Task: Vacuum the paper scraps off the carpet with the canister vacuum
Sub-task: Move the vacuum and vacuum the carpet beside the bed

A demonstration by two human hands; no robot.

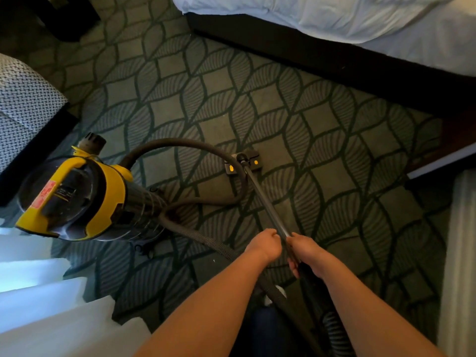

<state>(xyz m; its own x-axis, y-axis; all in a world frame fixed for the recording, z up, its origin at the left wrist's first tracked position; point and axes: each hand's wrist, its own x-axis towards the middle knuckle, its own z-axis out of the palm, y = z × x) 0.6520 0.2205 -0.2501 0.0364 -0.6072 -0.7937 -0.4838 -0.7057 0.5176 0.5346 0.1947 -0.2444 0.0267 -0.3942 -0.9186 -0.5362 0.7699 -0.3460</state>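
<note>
A yellow and black canister vacuum [74, 199] stands on the patterned green carpet [322, 140] at the left. Its dark ribbed hose [185, 144] loops over the carpet toward me. The metal wand [262, 199] runs from my hands out to the black floor head [243, 162], which lies flat on the carpet. My left hand [265, 244] grips the wand from the left. My right hand [305, 249] grips it just behind, where the black handle begins. A tiny white speck [214, 260] lies near the hose; no larger paper scraps show.
A bed with white bedding [334, 19] and a dark base [334, 65] borders the carpet at the upper right. A grey woven armchair [23, 104] stands at the left. White curtains [38, 300] hang at the lower left, and a pale panel [461, 266] stands at the right.
</note>
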